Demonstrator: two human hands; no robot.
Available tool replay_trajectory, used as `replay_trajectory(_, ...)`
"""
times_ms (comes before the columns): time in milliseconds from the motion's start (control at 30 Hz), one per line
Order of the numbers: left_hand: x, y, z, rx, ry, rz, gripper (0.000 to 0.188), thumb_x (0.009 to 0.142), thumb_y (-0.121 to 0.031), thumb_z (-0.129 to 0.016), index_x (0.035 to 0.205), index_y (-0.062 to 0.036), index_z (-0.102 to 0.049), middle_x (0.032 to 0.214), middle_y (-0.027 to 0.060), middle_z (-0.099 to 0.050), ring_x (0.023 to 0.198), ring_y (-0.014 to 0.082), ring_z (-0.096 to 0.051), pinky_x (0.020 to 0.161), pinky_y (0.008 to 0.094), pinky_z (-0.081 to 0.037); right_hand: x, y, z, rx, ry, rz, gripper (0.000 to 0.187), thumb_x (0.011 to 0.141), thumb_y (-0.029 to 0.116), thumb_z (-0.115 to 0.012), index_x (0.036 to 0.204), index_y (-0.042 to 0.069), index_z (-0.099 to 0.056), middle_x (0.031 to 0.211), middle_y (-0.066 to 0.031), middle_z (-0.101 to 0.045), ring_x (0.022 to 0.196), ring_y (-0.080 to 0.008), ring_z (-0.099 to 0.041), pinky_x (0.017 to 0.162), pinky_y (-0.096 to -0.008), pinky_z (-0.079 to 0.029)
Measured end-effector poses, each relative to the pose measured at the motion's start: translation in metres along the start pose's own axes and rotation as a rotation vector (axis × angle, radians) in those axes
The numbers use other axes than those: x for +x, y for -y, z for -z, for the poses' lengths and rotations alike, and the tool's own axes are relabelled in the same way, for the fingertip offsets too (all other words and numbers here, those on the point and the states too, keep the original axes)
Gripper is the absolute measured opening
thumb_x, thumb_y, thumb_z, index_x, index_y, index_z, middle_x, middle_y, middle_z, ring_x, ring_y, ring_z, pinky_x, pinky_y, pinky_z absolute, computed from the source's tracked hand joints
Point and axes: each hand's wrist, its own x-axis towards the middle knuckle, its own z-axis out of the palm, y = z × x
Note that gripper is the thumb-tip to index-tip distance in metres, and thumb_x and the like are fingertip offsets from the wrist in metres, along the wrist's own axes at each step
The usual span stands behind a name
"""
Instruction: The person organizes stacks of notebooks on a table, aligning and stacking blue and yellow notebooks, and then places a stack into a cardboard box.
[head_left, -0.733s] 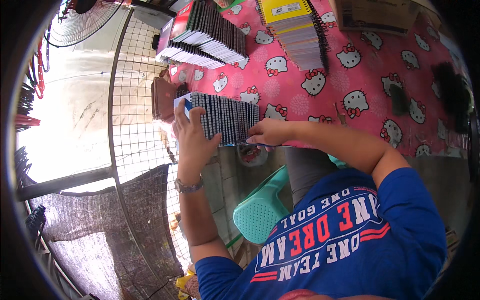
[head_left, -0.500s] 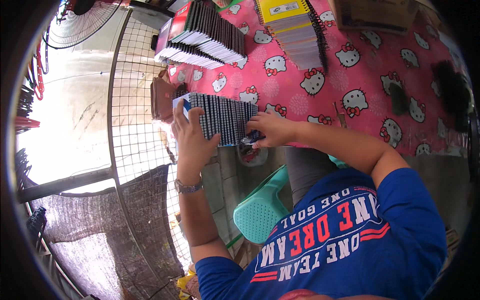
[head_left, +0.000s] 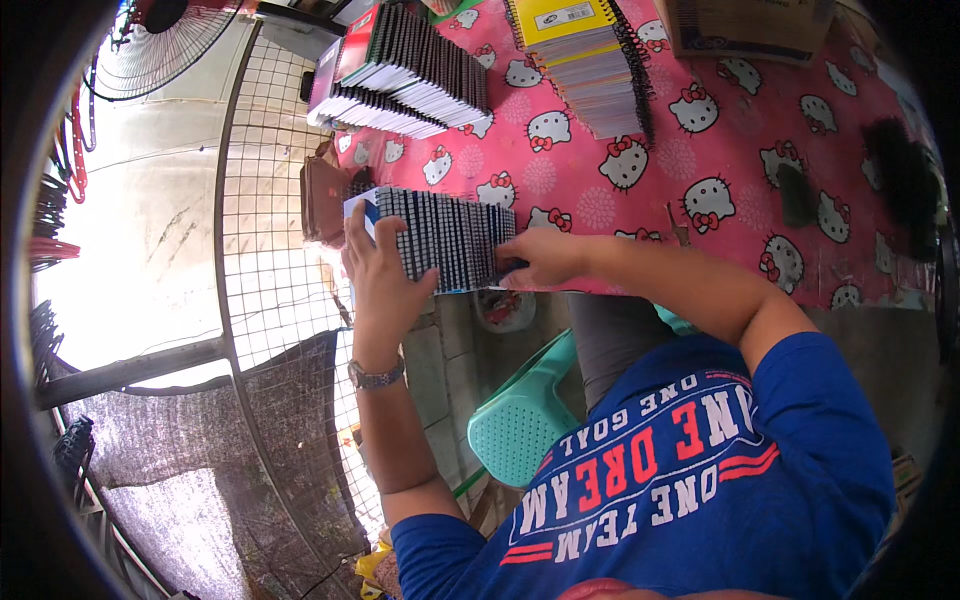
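Observation:
A row of spiral notebooks stands packed together at the near edge of the table, with the bound spines facing up and a blue-and-white cover at its left end. Spread over that left end is my left hand, fingers against the cover and thumb resting on the spines. My right hand is at the opposite end of the row, its fingers curled round the dark blue end notebook. The fingertips of the right hand are partly hidden.
A pink patterned cloth covers the table. Farther back stand red-covered notebooks, yellow-covered notebooks and a cardboard box. A brown case sits left of the row, by a wire mesh. Below is a green plastic stool.
My right hand has shifted slightly, and its fingers have closed in at the right end of the row. The left hand stays in place.

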Motion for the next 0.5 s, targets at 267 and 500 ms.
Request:
replay_trajectory(267,0.002,-0.003,0.001,0.01,-0.017,-0.022,0.065,0.061,-0.01,-0.081,0.113,-0.0131,-0.042,0.146,0.0195,-0.023,0.132,0.0458,-0.031,0.106,0.054,-0.033,-0.008,-0.01,-0.011,-0.323,-0.281,0.258,0.036,0.083,0.034,-0.068,0.104,0.006,-0.063,0.093,-0.0136,-0.066,0.09,-0.0326,-0.063,0.081,-0.0436,-0.048)
replay_trajectory(500,-0.001,-0.002,0.002,-0.02,-0.006,-0.014,0.064,0.062,-0.009,-0.08,0.113,-0.0129,-0.042,0.146,0.0198,-0.023,0.132,0.0466,-0.031,0.106,0.0542,-0.033,0.004,0.011,0.006,0.371,0.296,-0.424,0.04,0.082,0.037,-0.068,0.108,0.008,-0.062,0.108,-0.0147,-0.06,0.106,-0.0311,-0.057,0.09,-0.0447,-0.044)
